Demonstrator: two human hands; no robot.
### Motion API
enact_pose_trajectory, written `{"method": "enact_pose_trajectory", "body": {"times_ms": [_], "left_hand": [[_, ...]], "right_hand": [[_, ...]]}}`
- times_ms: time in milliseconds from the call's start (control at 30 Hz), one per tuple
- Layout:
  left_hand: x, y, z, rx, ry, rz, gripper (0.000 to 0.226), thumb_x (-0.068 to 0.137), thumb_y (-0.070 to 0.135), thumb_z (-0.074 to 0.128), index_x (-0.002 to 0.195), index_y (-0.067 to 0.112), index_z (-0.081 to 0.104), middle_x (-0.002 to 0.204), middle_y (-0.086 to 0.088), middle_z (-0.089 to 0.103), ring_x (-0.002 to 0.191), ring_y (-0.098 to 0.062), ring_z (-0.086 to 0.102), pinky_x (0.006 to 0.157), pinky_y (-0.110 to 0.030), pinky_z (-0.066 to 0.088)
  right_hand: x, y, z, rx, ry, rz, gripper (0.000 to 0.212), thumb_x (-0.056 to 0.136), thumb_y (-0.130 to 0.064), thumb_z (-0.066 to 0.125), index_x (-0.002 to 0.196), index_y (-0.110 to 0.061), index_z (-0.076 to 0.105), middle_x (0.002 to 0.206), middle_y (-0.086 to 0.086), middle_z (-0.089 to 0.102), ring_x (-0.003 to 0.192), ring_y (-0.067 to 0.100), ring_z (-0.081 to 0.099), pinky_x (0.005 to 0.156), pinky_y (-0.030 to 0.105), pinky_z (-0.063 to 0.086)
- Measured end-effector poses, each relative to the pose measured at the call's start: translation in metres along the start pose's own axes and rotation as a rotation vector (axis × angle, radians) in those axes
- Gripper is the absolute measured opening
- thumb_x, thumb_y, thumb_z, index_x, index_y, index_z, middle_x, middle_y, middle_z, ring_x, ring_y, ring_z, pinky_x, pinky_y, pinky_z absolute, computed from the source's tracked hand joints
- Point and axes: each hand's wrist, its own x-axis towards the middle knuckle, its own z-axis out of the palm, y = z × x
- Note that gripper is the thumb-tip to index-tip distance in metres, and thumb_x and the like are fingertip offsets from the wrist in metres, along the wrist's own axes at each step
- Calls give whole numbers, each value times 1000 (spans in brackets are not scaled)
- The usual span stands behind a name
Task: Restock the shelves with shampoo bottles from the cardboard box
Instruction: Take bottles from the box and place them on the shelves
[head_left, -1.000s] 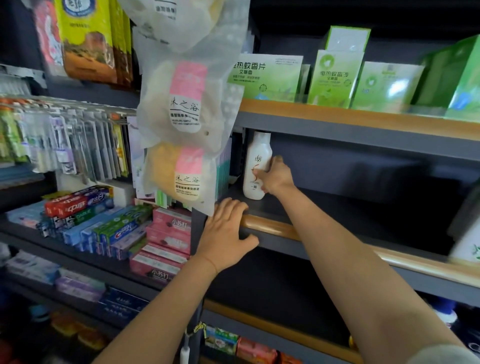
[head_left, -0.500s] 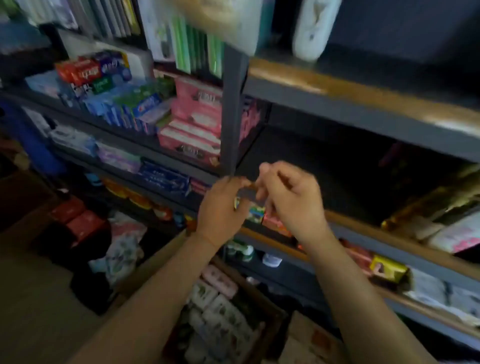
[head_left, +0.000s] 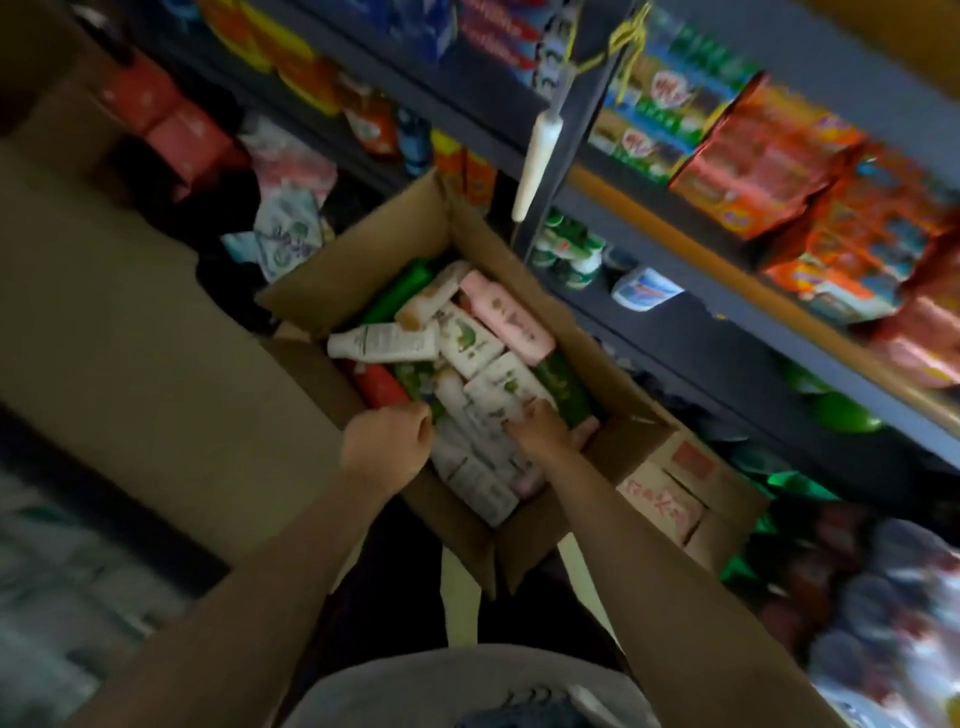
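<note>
An open cardboard box (head_left: 363, 249) stands on the floor below the shelves, full of shampoo bottles lying in a jumble. Among them are a pink bottle (head_left: 506, 317), a white bottle (head_left: 384, 343) lying crosswise, a green bottle (head_left: 400, 291) and a red one (head_left: 382, 387). My left hand (head_left: 387, 447) hovers over the box's near left edge with fingers loosely curled, holding nothing. Inside the box, my right hand (head_left: 537, 431) has its fingers down on a white bottle (head_left: 493, 400). Motion blur hides whether it grips.
The shelf unit (head_left: 727, 291) runs along the right, stacked with orange snack packs (head_left: 779, 156) and small jars. A white handle (head_left: 535, 161) hangs from the upright above the box. A smaller carton (head_left: 670, 493) with red writing sits beside the box.
I have looked down from the shelf to the box on the floor. My right hand left the white bottle on the shelf, and both hands dropped to the box.
</note>
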Motion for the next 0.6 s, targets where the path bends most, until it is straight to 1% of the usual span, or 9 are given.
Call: {"method": "enact_pose_trajectory", "body": {"times_ms": [100, 167, 267, 333, 367, 433, 467, 533, 600], "left_hand": [[4, 1, 6, -18, 141, 92, 24, 92, 30, 49, 79, 18, 64, 71, -1, 64, 58, -24, 61, 49, -30, 46], [9, 4, 5, -28, 184, 106, 23, 92, 30, 50, 76, 19, 63, 68, 2, 62, 54, -20, 57, 46, -25, 40], [12, 8, 7, -23, 218, 113, 24, 92, 27, 53, 70, 18, 58, 62, 2, 58, 47, -16, 48, 42, -21, 25], [11, 11, 2, -36, 222, 106, 24, 91, 25, 56, 69, 18, 55, 61, 2, 55, 46, -16, 46, 43, -20, 18], [11, 12, -2, -46, 187, 87, 23, 92, 25, 55, 70, 18, 56, 63, 2, 56, 49, -18, 51, 43, -20, 21], [11, 13, -5, -120, 84, 5, 21, 95, 29, 50, 80, 20, 60, 74, 4, 62, 64, -19, 60, 50, -25, 40], [12, 14, -11, -227, 10, -63, 20, 97, 31, 48, 87, 22, 63, 83, 4, 65, 74, -18, 63, 61, -29, 49], [10, 22, -36, -613, -122, -184, 21, 99, 33, 48, 100, 21, 65, 101, 4, 66, 95, -15, 62, 86, -35, 51], [3, 41, -76, -943, -156, -201, 18, 101, 34, 50, 103, 23, 64, 104, 8, 65, 98, -7, 60, 91, -30, 47]], "right_hand": [[-19, -18, -5, 23, 102, -56, 48, 79, -54, 56, 123, -38, 50, 139, 0, 51, 136, 28, 40, 121, 52, 6], [-20, -22, -4, -121, 213, -125, 47, 86, -38, 62, 130, -25, 53, 138, 4, 53, 133, 29, 44, 116, 57, 17], [-23, -24, 0, -281, 298, -158, 46, 85, -38, 65, 127, -21, 57, 135, 9, 55, 130, 35, 46, 108, 63, 22], [-29, -28, 1, -374, 263, -192, 50, 87, -43, 66, 130, -19, 55, 135, 9, 54, 128, 31, 48, 109, 53, 27], [-31, -29, 0, -353, 248, -215, 54, 87, -44, 67, 131, -16, 54, 135, 9, 53, 127, 29, 49, 108, 44, 31], [-46, -31, -9, -123, 200, -251, 56, 85, -40, 72, 132, -13, 55, 132, 9, 55, 123, 26, 52, 105, 36, 36], [-59, -32, -17, 29, 149, -254, 53, 84, -38, 74, 129, -14, 58, 128, 8, 59, 119, 24, 54, 103, 35, 40], [-92, -37, -43, 314, 25, -270, 37, 83, -35, 77, 113, -18, 65, 115, 4, 68, 105, 18, 63, 94, 34, 50], [-140, -51, -75, 540, -63, -359, 22, 86, -33, 76, 104, -22, 69, 109, 3, 74, 93, 14, 71, 82, 31, 58]]}}
